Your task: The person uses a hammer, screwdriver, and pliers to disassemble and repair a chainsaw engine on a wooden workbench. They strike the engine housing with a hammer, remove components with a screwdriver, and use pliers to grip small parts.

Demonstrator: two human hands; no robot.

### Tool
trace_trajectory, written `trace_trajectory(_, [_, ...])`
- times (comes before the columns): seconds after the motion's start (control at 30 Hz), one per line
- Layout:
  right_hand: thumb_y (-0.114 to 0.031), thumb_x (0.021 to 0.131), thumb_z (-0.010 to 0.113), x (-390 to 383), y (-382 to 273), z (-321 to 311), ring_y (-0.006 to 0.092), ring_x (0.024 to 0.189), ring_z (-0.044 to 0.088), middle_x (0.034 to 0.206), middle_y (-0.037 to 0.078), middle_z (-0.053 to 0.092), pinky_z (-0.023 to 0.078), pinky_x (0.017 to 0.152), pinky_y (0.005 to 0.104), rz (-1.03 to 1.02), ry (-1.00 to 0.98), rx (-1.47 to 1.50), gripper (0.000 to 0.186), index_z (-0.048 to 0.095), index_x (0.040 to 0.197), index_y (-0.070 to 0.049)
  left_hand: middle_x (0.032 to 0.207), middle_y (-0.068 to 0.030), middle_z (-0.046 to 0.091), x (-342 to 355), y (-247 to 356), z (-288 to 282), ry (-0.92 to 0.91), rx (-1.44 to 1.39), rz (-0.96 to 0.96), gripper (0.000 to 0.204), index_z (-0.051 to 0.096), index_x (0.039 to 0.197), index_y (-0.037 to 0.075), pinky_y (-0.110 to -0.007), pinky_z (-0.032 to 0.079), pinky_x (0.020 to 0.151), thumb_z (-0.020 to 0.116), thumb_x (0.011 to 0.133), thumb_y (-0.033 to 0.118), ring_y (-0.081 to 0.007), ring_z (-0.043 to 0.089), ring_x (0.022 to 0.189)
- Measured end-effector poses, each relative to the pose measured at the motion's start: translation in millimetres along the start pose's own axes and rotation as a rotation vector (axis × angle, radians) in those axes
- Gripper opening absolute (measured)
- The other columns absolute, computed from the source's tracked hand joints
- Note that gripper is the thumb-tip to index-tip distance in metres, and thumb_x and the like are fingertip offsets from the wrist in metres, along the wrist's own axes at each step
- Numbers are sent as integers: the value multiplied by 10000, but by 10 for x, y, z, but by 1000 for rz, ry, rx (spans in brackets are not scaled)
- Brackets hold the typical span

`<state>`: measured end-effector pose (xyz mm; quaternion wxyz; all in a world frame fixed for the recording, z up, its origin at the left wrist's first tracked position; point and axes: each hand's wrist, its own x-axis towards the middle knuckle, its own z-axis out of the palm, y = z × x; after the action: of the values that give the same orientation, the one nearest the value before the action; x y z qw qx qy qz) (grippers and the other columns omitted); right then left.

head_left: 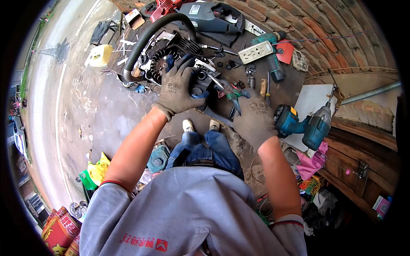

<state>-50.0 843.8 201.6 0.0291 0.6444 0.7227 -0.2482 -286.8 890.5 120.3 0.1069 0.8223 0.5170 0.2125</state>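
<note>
A partly taken-apart chainsaw point(197, 91) lies on the dark worktable, with its thick curved black handle point(147, 35) on the left and its finned flywheel point(157, 66) exposed. My left hand point(178, 85), in a grey glove with blue fingertips, rests on the machine beside the flywheel; fingers and thumb are apart. Gloved likewise, my right hand point(255, 115) is closed round needle-nose pliers point(229, 91) with green-and-red grips. The pliers' jaws point up and left toward the black housing, near my left thumb. Whether the tips touch anything I cannot tell.
Beyond the machine lie a grey plastic cover point(209, 17), a power strip point(256, 52) and a green drill point(273, 55). A blue impact driver point(314, 126) is at my right. Small parts and screwdrivers are scattered near a brick wall point(311, 25). A cut-open yellow container point(100, 55) stands left.
</note>
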Motion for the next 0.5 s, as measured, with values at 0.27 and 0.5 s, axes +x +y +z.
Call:
trace_trajectory(0.27, [-140,858,619,262,-120,-11,384,1075,668,1246,171,617,545,942,482,-36,-212,-383,265,729,1070,-24,1468,-162,523,53,52,-68,-35,-78,-55,831,596,1278,62,-577,211,1217,855,590,450,-341,420,1433])
trace_trajectory(0.5, [-130,848,633,-128,431,250,412,1003,665,1171,234,648,535,886,498,73,90,257,236,728,1038,-27,1459,-188,521,11,-19,-109,-32,-124,6,966,508,1358,44,-618,165,1224,871,624,556,-373,401,1446])
